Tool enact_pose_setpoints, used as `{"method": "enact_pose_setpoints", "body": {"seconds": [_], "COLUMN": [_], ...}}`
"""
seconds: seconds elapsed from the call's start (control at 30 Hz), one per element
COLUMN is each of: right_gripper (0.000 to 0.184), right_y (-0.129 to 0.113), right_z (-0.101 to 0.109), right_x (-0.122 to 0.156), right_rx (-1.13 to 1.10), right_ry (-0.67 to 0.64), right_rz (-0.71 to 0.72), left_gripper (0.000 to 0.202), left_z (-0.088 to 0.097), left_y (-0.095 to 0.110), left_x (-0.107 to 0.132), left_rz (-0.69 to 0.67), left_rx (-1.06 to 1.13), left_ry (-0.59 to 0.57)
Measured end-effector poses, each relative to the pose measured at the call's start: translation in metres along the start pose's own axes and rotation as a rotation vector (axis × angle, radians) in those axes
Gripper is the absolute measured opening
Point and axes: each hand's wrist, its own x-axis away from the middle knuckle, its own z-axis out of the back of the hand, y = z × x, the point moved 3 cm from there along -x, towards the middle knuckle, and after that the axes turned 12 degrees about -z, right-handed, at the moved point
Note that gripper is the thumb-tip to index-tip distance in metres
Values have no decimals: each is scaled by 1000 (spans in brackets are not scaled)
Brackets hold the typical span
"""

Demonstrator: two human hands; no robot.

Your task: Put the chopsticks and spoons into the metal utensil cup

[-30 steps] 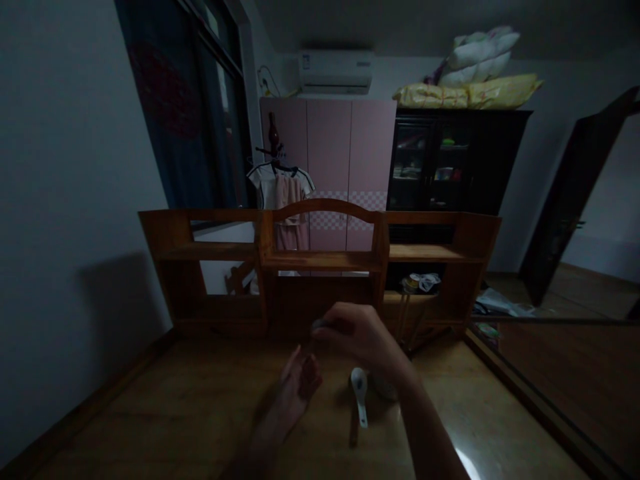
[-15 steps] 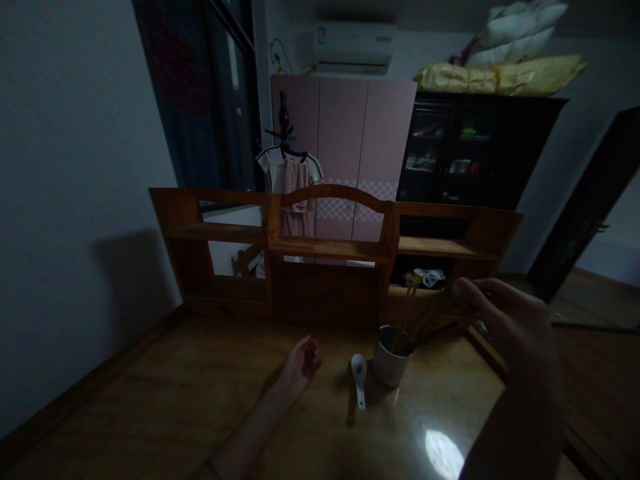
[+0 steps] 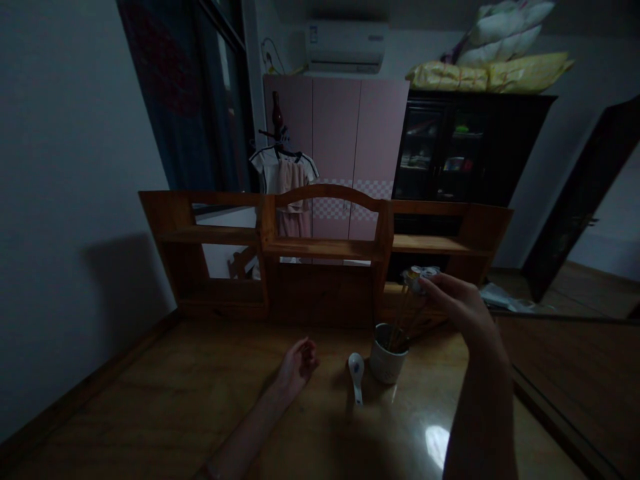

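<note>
Past the slender wooden sticks (image 3: 399,315) leaning in a pale round pot (image 3: 387,363) beside the white ceramic spoon (image 3: 356,371) on the glossy wooden surface (image 3: 200,380), the right hand (image 3: 457,303) pinches, the left hand (image 3: 297,368) curls loosely, around what I can't tell.

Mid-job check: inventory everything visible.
spoon: 1, white, on tabletop
pot: 1, pale, beside spoon
sticks: several, tan, in pot
clump: 1, whitish, near sticks
tabletop: 1, brown, under spoon
shelf: 1, brown, beyond pot
wardrobe: 1, pink, behind shelf
air conditioner: 1, white, above wardrobe
cabinet: 1, black, beside wardrobe
bundles: several, yellow, white, atop cabinet
clothes: several, pale, before wardrobe
curtain: 1, blue, upper left
door: 1, dark, far right
left hand: 1, bare, near spoon
right hand: 1, bare, near clump
</note>
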Motion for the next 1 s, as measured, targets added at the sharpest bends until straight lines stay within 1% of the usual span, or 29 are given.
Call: {"method": "enact_pose_setpoints", "body": {"seconds": [0.13,0.3,0.5,0.63,0.73,0.8,1.0], "right_gripper": [38,35,37,41,40,39,36], "right_y": [8,13,34,49,57,60,65], "right_z": [-9,-21,-37,-44,-48,-51,-62], "right_x": [-5,-7,-14,-13,-11,-10,-10], "right_rx": [33,72,104,212,281,303,350], "right_ry": [-104,-205,-425,-558,-660,-700,-760], "right_rz": [-37,-88,-150,-206,-267,-279,-261], "left_gripper": [14,18,18,17,16,16,15], "left_z": [2,4,4,4,4,4,6], "left_y": [0,-1,-2,-2,-2,-2,-3], "left_x": [-1,-3,-3,-4,-5,-5,-5], "left_rz": [4,16,14,11,18,24,16], "left_rx": [-2,-2,3,3,-2,-9,-23], "left_ry": [14,5,4,0,-4,-6,-10]}}
